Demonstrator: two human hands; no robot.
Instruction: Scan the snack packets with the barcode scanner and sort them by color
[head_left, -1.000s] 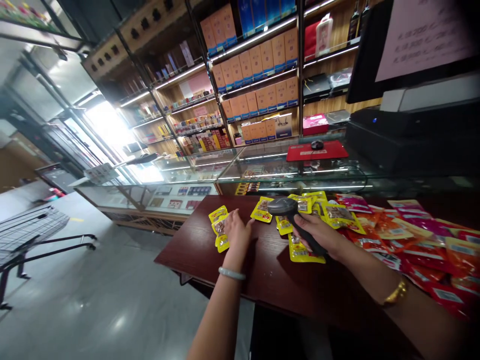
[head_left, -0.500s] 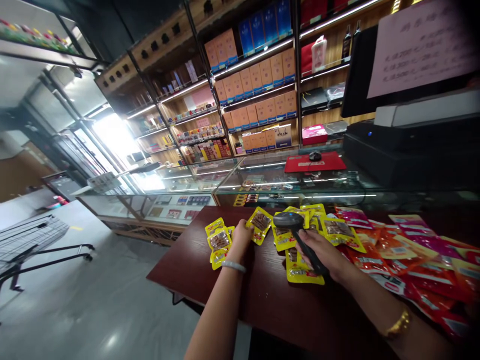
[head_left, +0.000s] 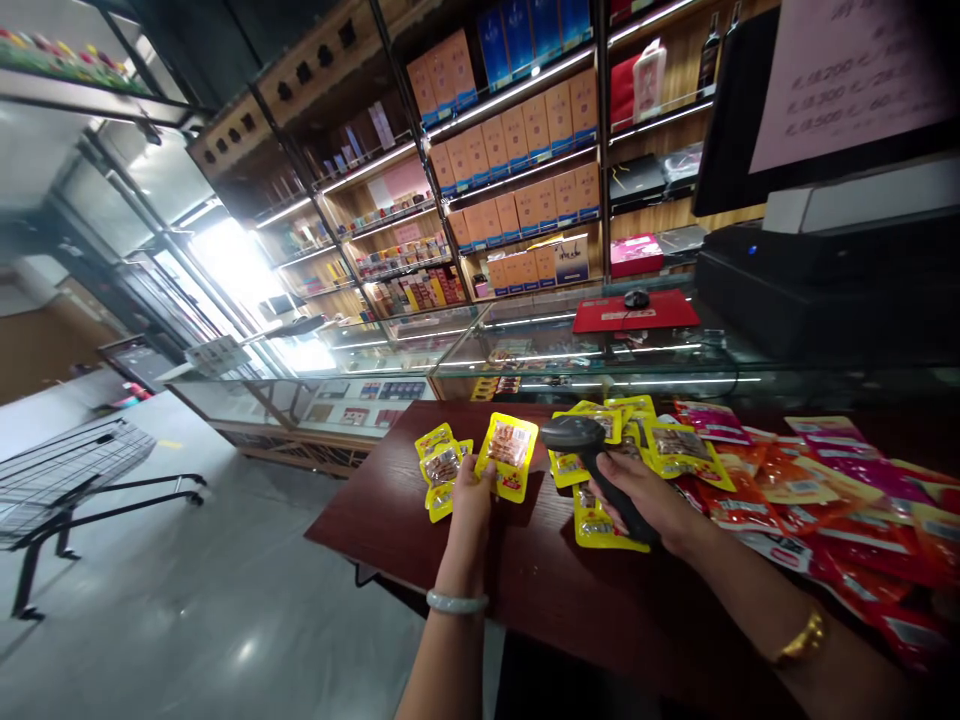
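Note:
My left hand (head_left: 472,492) pinches the lower left edge of a yellow snack packet (head_left: 510,455), tilted up with its printed, barcoded side towards me. A black barcode scanner (head_left: 574,435) is gripped in my right hand (head_left: 641,490), its head facing left towards that packet, a small gap between them. Left of my left hand lie a few more yellow packets (head_left: 442,462), overlapping on the dark wooden table (head_left: 540,600). Beneath and behind the scanner is a loose pile of yellow packets (head_left: 686,450).
Red and orange packets (head_left: 795,500) cover the table's right side. Behind stands a glass display counter (head_left: 525,350) with a red mat (head_left: 660,312) and a mouse (head_left: 636,299). A black monitor (head_left: 731,110) rises at right. A wire cart (head_left: 82,470) is on the floor at left.
My left hand has turned the packet, so its barcoded side now faces me, larger and more upright. The scanner has stayed nearly in place in my right hand. The view has shifted slightly.

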